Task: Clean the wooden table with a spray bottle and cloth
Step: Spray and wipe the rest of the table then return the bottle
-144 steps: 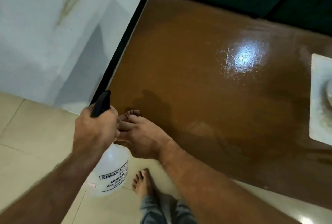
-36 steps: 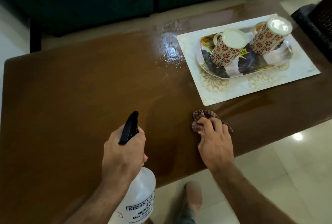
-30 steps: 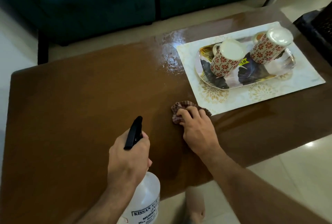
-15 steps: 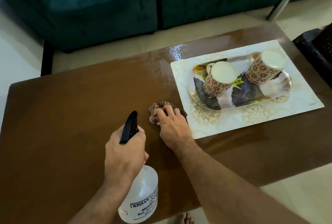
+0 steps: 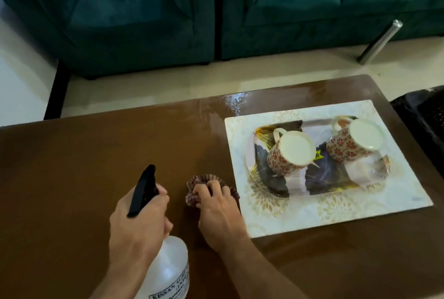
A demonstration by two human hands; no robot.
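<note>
The spray bottle point(image 5: 165, 272) is gripped by the left hand point(image 5: 137, 224), fingers wrapped round the neck, with the black spray head point(image 5: 141, 190) sticking up and forward out of the top of the fist. The translucent body with its printed label hangs below the hand, over the near edge of the wooden table point(image 5: 72, 178).

Just beside it, the cloth point(image 5: 194, 190) is pressed down on the tabletop under the right hand point(image 5: 216, 212). The fingers are curled over the bunched, checked fabric, and the cloth pokes out ahead of and to the left of the fingertips. The two hands are held close together, hardly apart.

To the right of the cloth, nearly touching it, a pale patterned placemat point(image 5: 312, 214) is laid on the table, and a glossy tray point(image 5: 283, 186) is set on it. Two floral mugs point(image 5: 286, 154) point(image 5: 353, 142) are seen upside down on the tray. A wet sheen point(image 5: 235, 104) is caught on the far edge of the table. Beyond, a dark green sofa point(image 5: 216, 10) is seen.
</note>
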